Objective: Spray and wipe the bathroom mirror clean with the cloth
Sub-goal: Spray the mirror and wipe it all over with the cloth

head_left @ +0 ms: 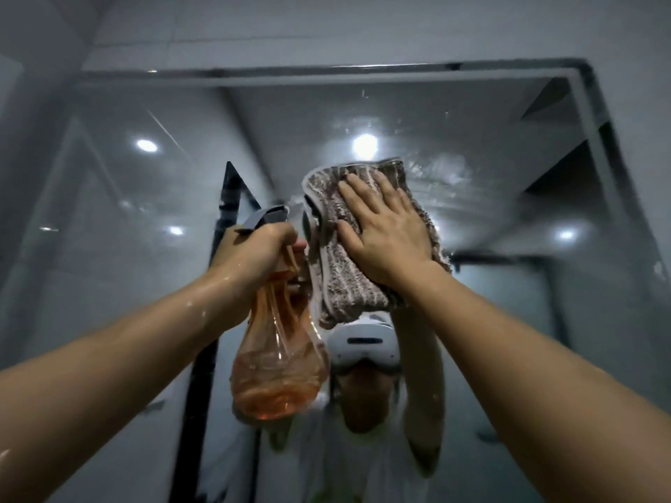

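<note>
Mid-wipe, seemingly: pressing the striped brown cloth (357,285) flat against the mirror (276,132) with a straight, spread right hand (385,234) at twelve o'clock from centre, gripping the orange spray bottle (279,361) in the curled left hand (254,254) at eight o'clock of the cloth; next, likely sweeping toward the wet streaks (443,172) at one o'clock.

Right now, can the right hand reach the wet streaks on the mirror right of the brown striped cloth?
Probably yes: the right hand presses the brown striped cloth beside the wet streaks on the mirror, nothing between.
</note>
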`<state>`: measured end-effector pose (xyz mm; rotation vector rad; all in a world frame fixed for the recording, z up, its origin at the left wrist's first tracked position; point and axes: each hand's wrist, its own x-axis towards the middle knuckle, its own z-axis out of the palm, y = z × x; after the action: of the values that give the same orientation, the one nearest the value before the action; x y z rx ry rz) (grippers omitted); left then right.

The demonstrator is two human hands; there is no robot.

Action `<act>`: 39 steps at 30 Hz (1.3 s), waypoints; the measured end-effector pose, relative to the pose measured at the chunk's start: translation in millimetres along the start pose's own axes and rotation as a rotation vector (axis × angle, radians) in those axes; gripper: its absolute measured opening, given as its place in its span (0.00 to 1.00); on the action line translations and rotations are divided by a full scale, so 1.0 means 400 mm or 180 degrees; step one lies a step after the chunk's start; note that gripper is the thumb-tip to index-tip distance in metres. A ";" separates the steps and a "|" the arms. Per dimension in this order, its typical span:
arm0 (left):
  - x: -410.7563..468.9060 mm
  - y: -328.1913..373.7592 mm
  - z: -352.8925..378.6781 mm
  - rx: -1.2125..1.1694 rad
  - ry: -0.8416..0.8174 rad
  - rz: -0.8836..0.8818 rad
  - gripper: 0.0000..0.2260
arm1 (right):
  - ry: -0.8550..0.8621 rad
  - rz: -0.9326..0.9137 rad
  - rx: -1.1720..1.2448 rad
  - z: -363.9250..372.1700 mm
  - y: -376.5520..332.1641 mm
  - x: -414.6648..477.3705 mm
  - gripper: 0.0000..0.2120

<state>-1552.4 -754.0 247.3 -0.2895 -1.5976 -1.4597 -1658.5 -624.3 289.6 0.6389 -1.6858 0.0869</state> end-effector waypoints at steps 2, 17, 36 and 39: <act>-0.006 0.012 0.051 -0.0067 -0.0137 0.0018 0.06 | 0.0019 0.0293 -0.0026 -0.023 0.103 -0.027 0.27; -0.002 0.071 0.316 -0.0648 -0.0601 -0.0056 0.06 | -0.0076 0.1151 0.0020 -0.114 0.421 -0.169 0.30; 0.143 0.097 0.047 -0.0395 -0.0694 -0.0223 0.09 | 0.0019 0.0054 0.0020 -0.039 0.020 0.202 0.25; 0.151 0.112 0.076 -0.0518 -0.0670 -0.0162 0.08 | 0.0032 -0.0028 -0.0012 -0.039 0.049 0.202 0.25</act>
<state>-1568.2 -738.9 325.2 -0.5141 -1.6638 -1.6463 -1659.6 -630.8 374.0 0.6421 -1.6729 0.0806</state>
